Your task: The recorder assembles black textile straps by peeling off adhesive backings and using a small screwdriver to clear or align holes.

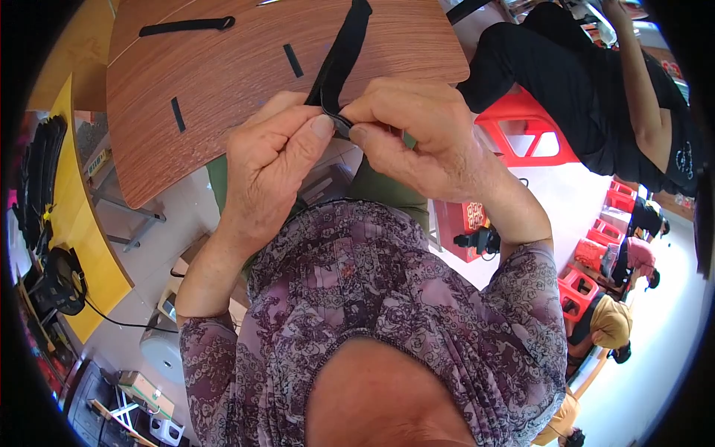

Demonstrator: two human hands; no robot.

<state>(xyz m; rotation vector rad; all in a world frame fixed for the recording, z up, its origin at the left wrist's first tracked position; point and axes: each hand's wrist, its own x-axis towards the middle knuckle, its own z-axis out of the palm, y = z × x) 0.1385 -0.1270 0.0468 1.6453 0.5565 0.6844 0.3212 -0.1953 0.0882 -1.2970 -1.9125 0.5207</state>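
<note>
A black fabric strap [344, 56] is pinched between both my hands, just past the near edge of the brown wood-grain table [216, 82]. It is bent double, and its looped far part reaches over the tabletop. My left hand [268, 156] grips the strap's near end with thumb and fingers closed. Close beside it, my right hand [424, 138] pinches the same end from the other side. My fingertips hide part of that end. On the tabletop lie two short black strips [293, 60] and, at the far left, another black strap [186, 27] with a small loop.
To the right, a person in black [551, 71] sits on a red plastic stool [521, 141]. A yellow board [89, 238] and a black fan [61, 279] stand at the left. Below my right forearm is a red box [456, 227]. Several people sit farther off at the right.
</note>
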